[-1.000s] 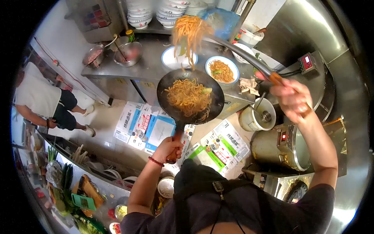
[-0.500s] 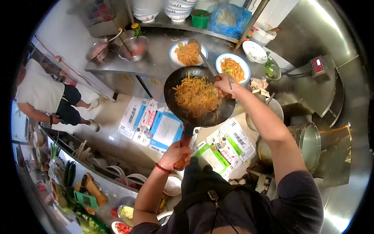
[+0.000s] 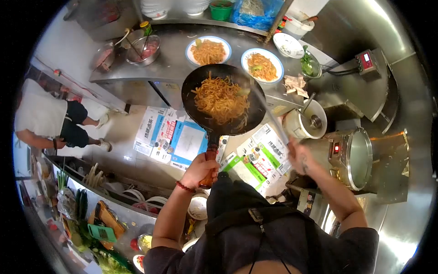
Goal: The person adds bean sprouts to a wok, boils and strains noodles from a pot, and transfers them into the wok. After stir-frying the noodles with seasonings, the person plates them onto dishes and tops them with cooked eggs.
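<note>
My left hand [image 3: 200, 171] is wrapped around the wooden handle [image 3: 211, 160] of a black wok [image 3: 236, 75]. Browned noodles [image 3: 221, 100] fill the wok's middle, with a pale green piece of vegetable among them. In my right hand [image 3: 301, 157], which is smeared by motion, is a long-handled ladle [image 3: 272, 114]; its shaft slants down into the wok and its bowl is blurred at the noodles. Just beyond the wok, a blue-rimmed plate [image 3: 189, 52] and another blue-rimmed plate [image 3: 279, 71] each carry a portion of noodles.
Metal bowls [image 3: 157, 54] of meat stand at the counter's left. A patterned bowl [image 3: 288, 44] and a bowl of greens [image 3: 318, 68] sit right. A white bucket [image 3: 292, 125] holds another ladle. Flattened cartons [image 3: 189, 141] cover the floor. Another person [image 3: 43, 109] stands left.
My right hand has drawn back from the wok toward me, down and right. The ladle's head has come off the left plate and into the wok. My left hand keeps its grip.
</note>
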A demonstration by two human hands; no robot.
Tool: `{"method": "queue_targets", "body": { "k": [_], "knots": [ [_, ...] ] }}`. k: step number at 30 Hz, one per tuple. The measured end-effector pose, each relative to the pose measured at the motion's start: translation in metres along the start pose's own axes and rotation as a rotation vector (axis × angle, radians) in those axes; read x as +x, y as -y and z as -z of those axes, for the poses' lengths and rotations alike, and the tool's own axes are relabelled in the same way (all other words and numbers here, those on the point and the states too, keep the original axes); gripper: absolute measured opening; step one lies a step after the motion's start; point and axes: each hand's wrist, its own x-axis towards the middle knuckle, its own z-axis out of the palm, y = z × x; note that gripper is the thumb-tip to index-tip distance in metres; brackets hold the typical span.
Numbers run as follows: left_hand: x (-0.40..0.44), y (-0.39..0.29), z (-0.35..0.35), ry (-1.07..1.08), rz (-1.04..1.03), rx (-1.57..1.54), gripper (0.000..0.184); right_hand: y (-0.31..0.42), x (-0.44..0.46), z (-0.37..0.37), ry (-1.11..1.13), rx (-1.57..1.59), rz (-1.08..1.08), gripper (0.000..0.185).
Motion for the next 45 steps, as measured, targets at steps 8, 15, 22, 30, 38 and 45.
{"method": "queue_targets", "body": {
  "k": [8, 15, 22, 30, 38, 45],
  "knots": [
    [0.006, 0.001, -0.009, -0.033, -0.046, 0.221, 0.005, 0.006, -0.035, -0.044, 0.666, 1.702, -0.293, 0.045],
    [0.002, 0.002, -0.003, -0.008, 0.034, -0.037, 0.005, 0.017, -0.075, -0.004, 0.607, 1.602, -0.285, 0.037],
    [0.007, 0.011, -0.002, 0.054, 0.01, -0.133, 0.008, 0.038, -0.117, 0.044, 0.606, 1.556, -0.229, 0.053],
    [0.007, 0.011, -0.002, 0.045, -0.017, -0.073, 0.007, 0.067, -0.158, 0.091, 0.547, 1.743, -0.264, 0.058],
    [0.008, 0.009, -0.002, 0.053, -0.014, -0.076, 0.007, 0.116, -0.161, 0.141, 0.724, 1.969, -0.049, 0.066],
    [0.013, 0.01, 0.006, 0.065, -0.01, -0.07, 0.008, 0.149, -0.113, 0.173, 0.816, 2.038, 0.133, 0.066]
  ]
}}
